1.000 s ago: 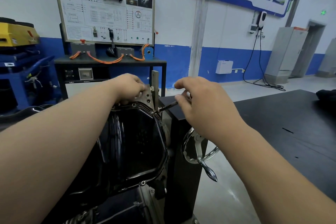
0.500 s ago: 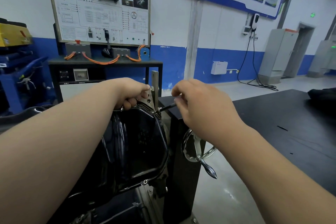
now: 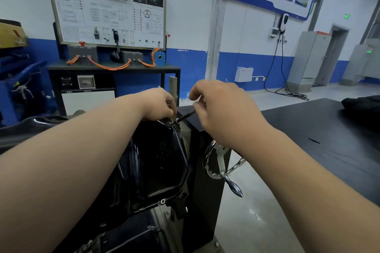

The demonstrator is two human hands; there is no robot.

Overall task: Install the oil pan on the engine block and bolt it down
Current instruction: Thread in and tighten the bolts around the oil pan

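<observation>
Handle of tool (image 3: 184, 116) inside right hand (image 3: 223, 113)

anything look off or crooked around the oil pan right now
Nothing stands out. The black oil pan looks evenly seated, with a bolt in its lower flange. The right hand holds a thin driver angled to the pan's upper corner, where the left hand rests on the rim. No spill or damage shows.

White-and-blue wall (image 3: 246, 33); grey floor (image 3: 257, 222); black table (image 3: 329, 150); training panel (image 3: 107, 6) on black stand (image 3: 113, 69).
</observation>
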